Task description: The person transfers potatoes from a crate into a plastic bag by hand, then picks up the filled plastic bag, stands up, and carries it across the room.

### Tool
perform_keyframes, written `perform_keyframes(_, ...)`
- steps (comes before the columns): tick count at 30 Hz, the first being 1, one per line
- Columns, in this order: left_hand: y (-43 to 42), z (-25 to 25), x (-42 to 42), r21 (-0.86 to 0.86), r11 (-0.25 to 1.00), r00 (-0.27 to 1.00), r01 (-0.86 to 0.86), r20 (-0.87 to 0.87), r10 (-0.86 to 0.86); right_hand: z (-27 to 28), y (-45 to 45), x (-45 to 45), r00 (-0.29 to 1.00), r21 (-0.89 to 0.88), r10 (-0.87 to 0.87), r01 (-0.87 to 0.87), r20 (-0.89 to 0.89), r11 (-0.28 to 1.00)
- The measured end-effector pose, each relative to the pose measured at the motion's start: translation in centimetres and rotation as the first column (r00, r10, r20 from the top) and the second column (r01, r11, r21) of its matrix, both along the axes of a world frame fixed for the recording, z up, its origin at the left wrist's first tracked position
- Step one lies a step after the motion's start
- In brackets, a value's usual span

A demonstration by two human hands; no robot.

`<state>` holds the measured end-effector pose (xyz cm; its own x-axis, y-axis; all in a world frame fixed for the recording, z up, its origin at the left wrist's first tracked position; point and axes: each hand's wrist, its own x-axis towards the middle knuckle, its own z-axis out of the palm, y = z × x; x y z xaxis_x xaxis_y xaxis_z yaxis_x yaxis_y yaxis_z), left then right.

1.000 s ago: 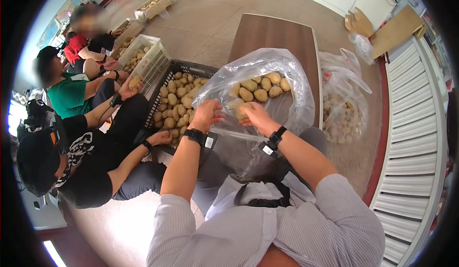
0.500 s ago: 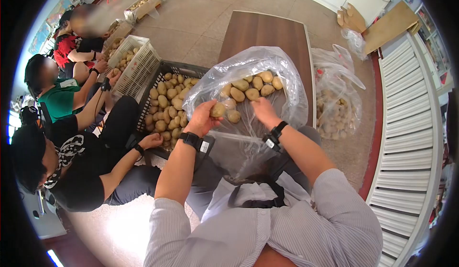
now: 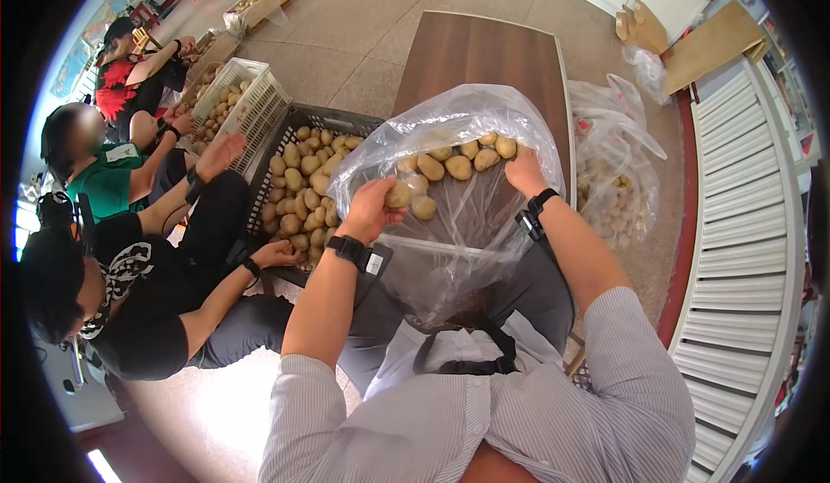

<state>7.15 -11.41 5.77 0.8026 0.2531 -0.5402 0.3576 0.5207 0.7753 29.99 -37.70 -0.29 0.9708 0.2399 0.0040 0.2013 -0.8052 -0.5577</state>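
A clear plastic bag lies open over the near end of a brown table, with several potatoes in a row inside. My left hand is closed around a potato at the bag's left side. Just beside it, another potato rests on the plastic. My right hand is at the right end of the row, fingers curled, close to the last potatoes. What its fingers hold, if anything, is hidden.
To my left stands a black crate full of potatoes, with a co-worker's hand at its edge. A white crate of potatoes sits beyond it. Filled plastic bags lie right of the table, near a white radiator.
My right hand has moved right and slightly up, from mid-bag to the row's right end. My left hand stays with its potato. A co-worker's hand beside the white crate has shifted.
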Motion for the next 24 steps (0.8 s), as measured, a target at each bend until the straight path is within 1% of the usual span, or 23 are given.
perform_keyframes(1, 0.0, 0.0, 0.1, -0.003, 1.0, 1.0, 0.001, -0.003, -0.001, -0.2, 0.0, 0.2, 0.999, -0.001, 0.004, -0.004, 0.036, 1.0)
perform_keyframes(2, 0.1, 0.0, 0.2, -0.002, 1.0, 1.0, 0.001, -0.007, -0.001, -0.3, 0.1, 0.4, 0.999, 0.0, 0.004, -0.004, 0.032, 1.0)
perform_keyframes(4, 0.3, 0.1, 0.3, -0.001, 1.0, 1.0, 0.003, -0.001, -0.003, -0.5, 0.0, 1.0, 0.991, -0.062, 0.079, -0.073, 0.103, 0.995)
perform_keyframes(5, 0.3, 0.2, 0.4, 0.0, 1.0, 1.0, 0.0, -0.006, 0.0, -0.6, 0.0, 1.4, 0.992, -0.061, 0.082, -0.076, 0.099, 0.995)
perform_keyframes(7, 0.3, 0.2, 0.6, -0.035, 0.999, 1.0, -0.016, -0.013, 0.015, -0.3, 0.2, 2.0, 0.992, -0.253, 0.123, -0.111, 0.032, 0.961)
perform_keyframes(8, 0.4, 0.2, 0.7, -0.035, 0.999, 1.0, -0.017, -0.016, 0.016, 0.1, 0.5, 2.2, 0.992, -0.252, 0.124, -0.113, 0.03, 0.961)
perform_keyframes(10, 0.5, 0.2, 0.9, -0.054, 0.998, 1.0, -0.015, -0.003, 0.015, 0.4, 0.8, 2.8, 0.986, -0.356, 0.147, -0.164, -0.077, 0.92)
perform_keyframes(12, 0.6, 0.0, 1.1, -0.056, 0.998, 1.0, -0.014, -0.003, 0.014, 0.0, 1.2, 3.1, 0.98, -0.382, 0.174, -0.198, -0.095, 0.903)
perform_keyframes(14, 0.7, 0.1, 1.2, -0.058, 0.998, 1.0, -0.013, -0.004, 0.013, 0.9, 1.6, 2.8, 0.973, -0.407, 0.201, -0.23, -0.114, 0.884)
perform_keyframes(16, 0.7, 0.2, 1.1, -0.046, 0.999, 1.0, -0.018, 0.016, 0.019, 1.5, 1.7, 2.3, 0.949, -0.449, 0.286, -0.316, -0.136, 0.836)
perform_keyframes(20, 1.0, 0.4, 1.2, -0.024, 1.0, 1.0, -0.018, 0.007, 0.018, 1.9, 2.3, 1.2, 0.97, -0.479, 0.222, -0.243, -0.102, 0.843)
perform_keyframes(22, 1.1, 0.4, 1.4, -0.045, 0.999, 1.0, -0.005, 0.02, 0.006, 1.4, 2.5, 0.6, 0.99, -0.447, 0.078, -0.123, -0.119, 0.886)
perform_keyframes(23, 0.9, 0.4, 1.4, -0.044, 0.999, 1.0, -0.003, 0.022, 0.004, 1.0, 2.5, 0.2, 0.99, -0.447, 0.076, -0.12, -0.117, 0.887)
perform_keyframes(24, 0.9, 0.5, 1.3, -0.044, 0.999, 1.0, -0.001, 0.015, 0.002, 0.7, 2.6, -0.4, 0.992, -0.381, 0.055, -0.093, -0.109, 0.92)
